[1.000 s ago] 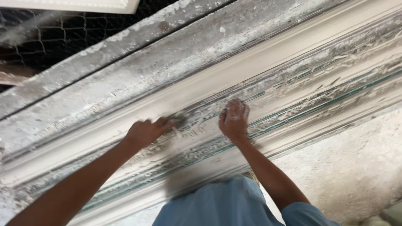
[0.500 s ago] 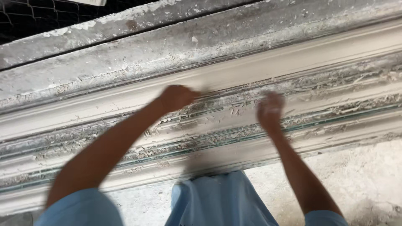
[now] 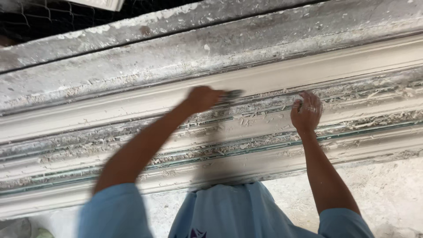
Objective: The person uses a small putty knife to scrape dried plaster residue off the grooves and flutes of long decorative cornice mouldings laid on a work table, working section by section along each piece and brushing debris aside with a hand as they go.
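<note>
A long plaster moulding with several ridges and grooves runs across the whole view, crusted with white plaster crumbs. My left hand is closed on a small dark scraping tool, whose blade lies against an upper groove of the moulding. My right hand rests on the moulding further right, fingers curled against a ridge, with something small and dark at its fingertips that is too blurred to name. My light blue shirt fills the bottom of the view.
A rough grey concrete ledge lies beyond the moulding, with wire mesh behind it at top left. Dusty white ground shows at lower right.
Both my hands have slid to the right along the moulding. The left hand with the scraper now works further right in the upper groove, and the view has shifted.
</note>
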